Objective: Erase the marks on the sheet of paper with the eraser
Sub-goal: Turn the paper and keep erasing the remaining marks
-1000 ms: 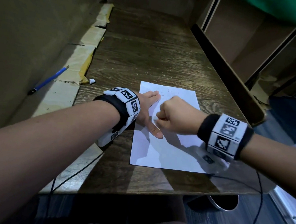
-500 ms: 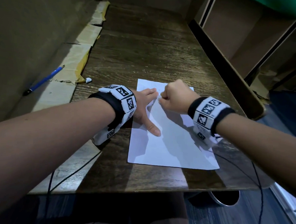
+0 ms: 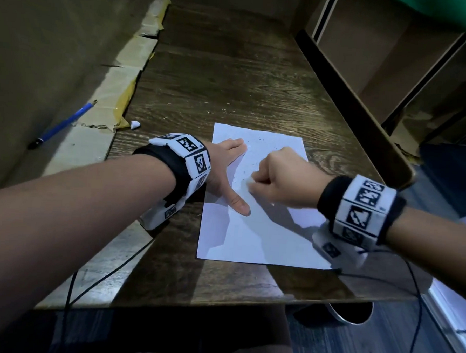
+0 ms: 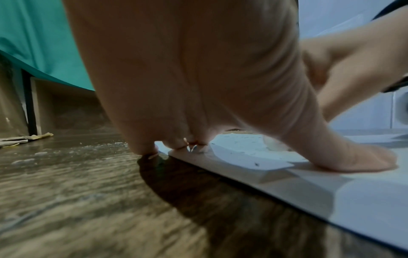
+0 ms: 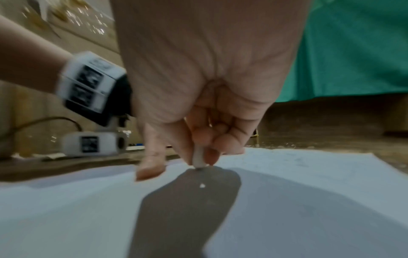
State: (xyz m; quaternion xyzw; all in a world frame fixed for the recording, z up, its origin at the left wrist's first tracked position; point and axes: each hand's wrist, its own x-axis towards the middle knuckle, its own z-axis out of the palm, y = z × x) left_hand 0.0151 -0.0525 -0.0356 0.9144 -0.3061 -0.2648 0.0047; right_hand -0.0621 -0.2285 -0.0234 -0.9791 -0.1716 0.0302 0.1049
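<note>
A white sheet of paper (image 3: 253, 231) lies on the dark wooden table (image 3: 231, 76). Small dark crumbs and faint marks dot its upper part. My left hand (image 3: 230, 173) lies flat on the sheet's left edge, fingers straight and thumb spread toward me, holding the paper (image 4: 364, 197) down. My right hand (image 3: 277, 178) is curled in a fist over the middle of the sheet. In the right wrist view its fingertips pinch a small white eraser (image 5: 198, 158), whose tip touches the paper (image 5: 309, 183).
A blue pen (image 3: 63, 125) lies on the taped cardboard ledge at the left, with a small white scrap (image 3: 135, 124) beside it on the table. A raised wooden edge (image 3: 364, 121) runs along the table's right side. Cables hang from both wrists.
My right hand went up the sheet half a second ago and has now come back toward me, still pinching the eraser. The left hand stays pressed on the sheet.
</note>
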